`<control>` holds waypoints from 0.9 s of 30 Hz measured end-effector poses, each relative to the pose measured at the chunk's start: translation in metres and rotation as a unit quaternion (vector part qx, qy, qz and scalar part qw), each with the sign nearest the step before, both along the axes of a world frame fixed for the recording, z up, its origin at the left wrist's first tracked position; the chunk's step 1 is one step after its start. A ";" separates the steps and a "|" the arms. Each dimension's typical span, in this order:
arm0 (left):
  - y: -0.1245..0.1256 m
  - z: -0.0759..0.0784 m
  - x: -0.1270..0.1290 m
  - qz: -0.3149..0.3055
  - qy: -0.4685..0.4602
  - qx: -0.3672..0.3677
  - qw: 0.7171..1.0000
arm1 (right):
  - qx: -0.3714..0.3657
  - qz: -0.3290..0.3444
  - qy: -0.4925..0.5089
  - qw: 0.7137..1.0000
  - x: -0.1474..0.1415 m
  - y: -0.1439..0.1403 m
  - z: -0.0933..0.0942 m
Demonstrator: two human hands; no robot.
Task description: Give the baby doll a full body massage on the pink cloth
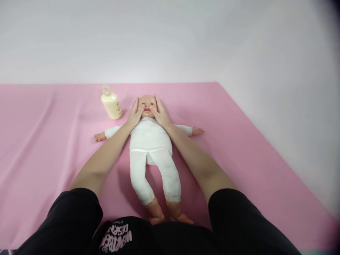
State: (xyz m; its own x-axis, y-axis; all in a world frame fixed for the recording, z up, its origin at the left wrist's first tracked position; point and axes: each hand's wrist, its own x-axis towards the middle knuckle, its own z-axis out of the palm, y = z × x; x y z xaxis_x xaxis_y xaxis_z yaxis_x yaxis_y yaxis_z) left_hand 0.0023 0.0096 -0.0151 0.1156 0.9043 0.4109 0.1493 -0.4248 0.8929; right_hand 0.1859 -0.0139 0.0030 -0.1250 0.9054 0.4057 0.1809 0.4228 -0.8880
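Note:
A baby doll (150, 141) in a white bodysuit lies face up on a pink sheet (239, 148), arms spread, feet toward me. My left hand (135, 114) cups the left side of the doll's head, thumb on its cheek. My right hand (159, 112) cups the other side, thumb near the mouth. Both hands press flat against the doll's head (147, 102).
A cream pump bottle (111, 104) stands slightly tilted on the pink sheet just left of the doll's head. The sheet's right edge runs diagonally against a white surface (292, 106). A white wall lies behind. My black sleeves fill the bottom of the view.

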 end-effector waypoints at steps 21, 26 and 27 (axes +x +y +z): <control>0.001 0.003 -0.003 0.004 0.021 0.028 0.999 | -0.025 0.000 0.034 0.999 0.000 0.005 0.001; 0.009 -0.004 -0.004 0.016 0.011 0.038 0.999 | -0.020 -0.015 0.058 0.998 0.000 0.020 -0.011; 0.012 -0.007 -0.005 0.019 0.006 0.040 0.999 | -0.020 -0.015 0.063 0.998 0.000 0.022 -0.013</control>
State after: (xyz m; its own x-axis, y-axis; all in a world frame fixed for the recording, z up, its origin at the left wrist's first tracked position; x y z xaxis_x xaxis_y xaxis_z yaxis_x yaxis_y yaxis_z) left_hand -0.0023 0.0219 -0.0222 0.0871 0.8724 0.4810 0.1766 -0.4887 0.8544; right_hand 0.1859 0.0083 -0.0102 -0.0470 0.9237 0.3802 0.0785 0.3829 -0.9205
